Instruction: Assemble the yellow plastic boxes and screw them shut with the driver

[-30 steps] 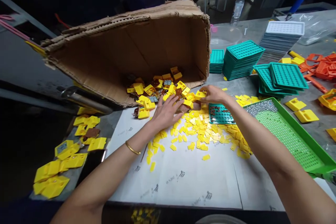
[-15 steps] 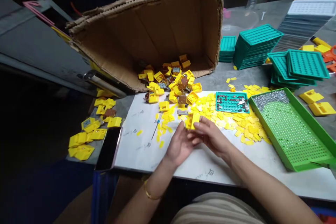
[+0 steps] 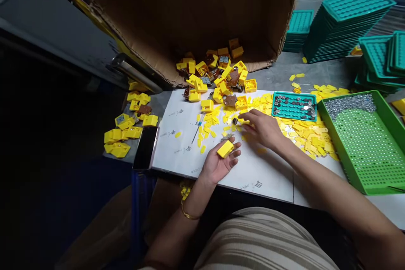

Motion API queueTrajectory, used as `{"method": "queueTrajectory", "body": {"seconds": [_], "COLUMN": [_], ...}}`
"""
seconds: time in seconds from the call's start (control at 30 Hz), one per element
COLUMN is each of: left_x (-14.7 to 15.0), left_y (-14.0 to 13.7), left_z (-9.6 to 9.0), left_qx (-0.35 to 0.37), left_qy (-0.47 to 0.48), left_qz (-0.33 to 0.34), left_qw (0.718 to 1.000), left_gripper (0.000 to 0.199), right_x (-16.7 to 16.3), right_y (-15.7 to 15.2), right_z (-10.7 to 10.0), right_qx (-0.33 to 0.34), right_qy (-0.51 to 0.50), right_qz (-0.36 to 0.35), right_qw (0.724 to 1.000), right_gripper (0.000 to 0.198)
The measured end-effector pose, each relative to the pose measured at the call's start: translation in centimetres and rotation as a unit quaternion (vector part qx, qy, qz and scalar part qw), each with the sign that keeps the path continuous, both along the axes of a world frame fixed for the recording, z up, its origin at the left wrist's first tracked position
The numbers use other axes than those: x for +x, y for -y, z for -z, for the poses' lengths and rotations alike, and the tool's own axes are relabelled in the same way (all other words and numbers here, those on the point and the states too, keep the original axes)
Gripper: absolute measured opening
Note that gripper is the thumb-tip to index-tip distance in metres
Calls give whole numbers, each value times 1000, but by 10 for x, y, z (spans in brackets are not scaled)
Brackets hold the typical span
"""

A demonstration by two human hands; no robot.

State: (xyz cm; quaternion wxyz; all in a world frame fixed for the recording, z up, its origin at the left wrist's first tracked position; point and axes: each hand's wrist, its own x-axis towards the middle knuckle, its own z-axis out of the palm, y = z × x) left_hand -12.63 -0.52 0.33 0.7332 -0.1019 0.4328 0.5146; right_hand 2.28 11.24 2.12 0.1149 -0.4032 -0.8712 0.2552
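Left hand (image 3: 219, 166), palm upward, is cupping with half-curled fingers, left of and nearer the body than the teal tray (image 3: 290, 109); right hand (image 3: 264, 130), palm downward, is pointing loosely bent fingers leftward, away from that tray.

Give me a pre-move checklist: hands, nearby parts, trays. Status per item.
1. Left hand holding yellow block: ok.
2. Right hand touching small dark part: cannot tell; fingertips are close.
3. Teal tray lying flat, with small parts in it: ok.
4. Space around that tray free of loose yellow pieces: not ok; they're scattered beside it.
5. Phone apart from both hands: ok.
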Motion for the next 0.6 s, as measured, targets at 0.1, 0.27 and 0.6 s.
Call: {"method": "queueTrajectory", "body": {"seconds": [0.1, 0.27, 0.6], "left_x": [0, -8, -11], "left_y": [0, 7, 8], "left_z": [-2, 0, 0], "left_qx": [-12, -32, -6], "left_qy": [2, -6, 19], "left_qz": [6, 6, 39], "left_qw": [1000, 999, 999], "left_gripper": [24, 22, 16], "right_x": [-24, -33, -31], "right_y": [-11, -16, -21], "right_z": [8, 22, 19], "right_qx": [18, -7, -72], "right_qy": [67, 50, -67], "right_qz": [-38, -41, 20], "right_qw": [997, 998, 995], "right_gripper": [27, 25, 14]}}
